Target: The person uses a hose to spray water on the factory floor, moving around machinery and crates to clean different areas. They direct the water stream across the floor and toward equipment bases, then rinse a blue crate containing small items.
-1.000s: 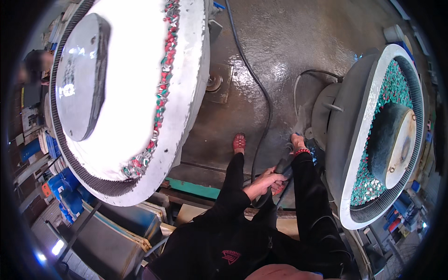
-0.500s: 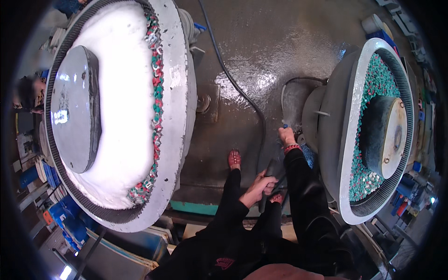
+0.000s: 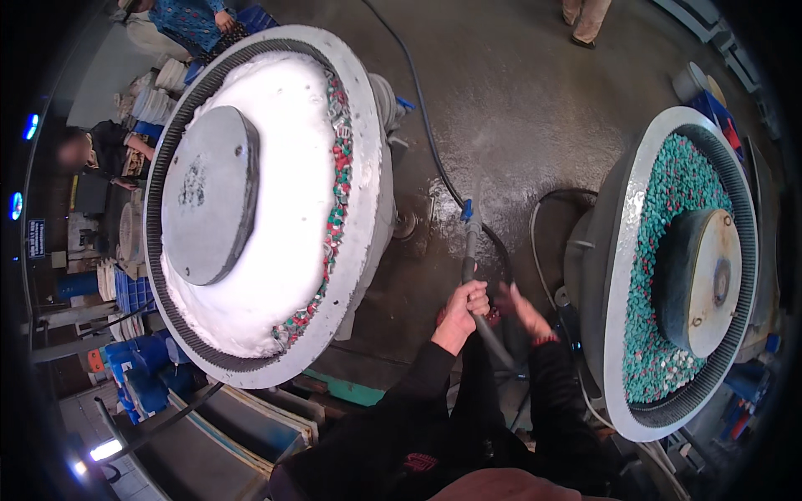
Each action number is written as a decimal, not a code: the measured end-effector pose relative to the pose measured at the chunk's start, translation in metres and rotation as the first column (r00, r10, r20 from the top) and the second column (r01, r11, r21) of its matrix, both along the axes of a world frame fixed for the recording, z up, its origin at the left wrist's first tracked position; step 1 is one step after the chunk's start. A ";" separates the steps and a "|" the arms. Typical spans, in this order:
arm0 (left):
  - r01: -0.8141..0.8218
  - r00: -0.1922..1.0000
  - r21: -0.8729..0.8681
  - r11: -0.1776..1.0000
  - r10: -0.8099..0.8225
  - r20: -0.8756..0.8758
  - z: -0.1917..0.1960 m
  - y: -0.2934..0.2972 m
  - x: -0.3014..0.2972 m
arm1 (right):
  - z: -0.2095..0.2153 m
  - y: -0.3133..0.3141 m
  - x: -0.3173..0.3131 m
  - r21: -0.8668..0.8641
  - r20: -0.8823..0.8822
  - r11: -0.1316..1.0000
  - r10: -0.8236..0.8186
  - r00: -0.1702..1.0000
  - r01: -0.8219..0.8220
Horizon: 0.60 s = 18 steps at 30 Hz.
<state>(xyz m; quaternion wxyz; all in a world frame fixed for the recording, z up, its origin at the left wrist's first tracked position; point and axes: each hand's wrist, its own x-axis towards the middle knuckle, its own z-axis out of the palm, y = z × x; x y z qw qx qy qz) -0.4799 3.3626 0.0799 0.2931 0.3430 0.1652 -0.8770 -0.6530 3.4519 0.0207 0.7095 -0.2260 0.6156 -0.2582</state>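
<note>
My left hand (image 3: pixel 464 311) is wrapped round a grey hose (image 3: pixel 471 257), which points forward over the wet floor between two large round tubs. At the hose's front end sits a blue-handled valve (image 3: pixel 467 209), with what looks like a faint spray beyond it. My right hand (image 3: pixel 524 314) is just right of the hose, slightly blurred, its fingers stretched out and holding nothing. The left tub (image 3: pixel 365 192) contains white foam (image 3: pixel 288 184) along with red, green and white small pieces (image 3: pixel 336 213). Mostly green and red pieces (image 3: pixel 660 259) fill the right tub (image 3: pixel 618 334).
A black hose (image 3: pixel 422 108) runs across the wet floor (image 3: pixel 501 100). Flat-topped centre hubs (image 3: pixel 213 192) rise inside both tubs. Two people are at the left, and another person's legs (image 3: pixel 585 21) show at the far right. Blue containers (image 3: pixel 142 367) stand lower left.
My right hand has let go of the hose's front end near the right tub and drawn back. The hose has swung to point forward in my left hand. The view has shifted.
</note>
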 end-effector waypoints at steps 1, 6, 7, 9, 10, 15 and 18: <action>-0.047 0.998 0.001 0.999 0.047 -0.048 0.002 -0.007 -0.008 | 0.000 0.021 -0.001 -0.024 0.042 1.000 0.008 0.999 -0.007; -0.065 0.998 -0.055 0.996 0.065 -0.016 0.014 -0.024 -0.045 | 0.023 0.084 -0.039 0.177 -0.184 0.984 0.039 0.982 -0.006; -0.084 0.996 -0.063 0.994 0.085 0.003 0.015 -0.027 -0.052 | 0.029 0.089 -0.047 0.158 -0.247 0.987 0.023 0.969 0.017; -0.115 0.991 -0.047 0.992 0.118 0.062 0.016 -0.040 -0.060 | 0.031 0.083 -0.055 0.123 -0.314 0.986 -0.066 0.947 0.109; -0.136 0.986 -0.019 0.991 0.137 0.091 0.016 -0.049 -0.067 | 0.028 0.077 -0.058 0.112 -0.327 0.978 -0.128 0.936 0.173; -0.135 0.947 -0.091 0.987 0.155 0.282 0.005 -0.088 -0.098 | 0.003 0.047 -0.065 -0.039 -0.562 0.910 -0.362 0.744 0.414; -0.200 0.885 -0.144 0.969 0.242 0.398 -0.015 -0.113 -0.121 | -0.007 0.020 -0.083 0.003 -0.641 0.921 -0.297 0.708 0.389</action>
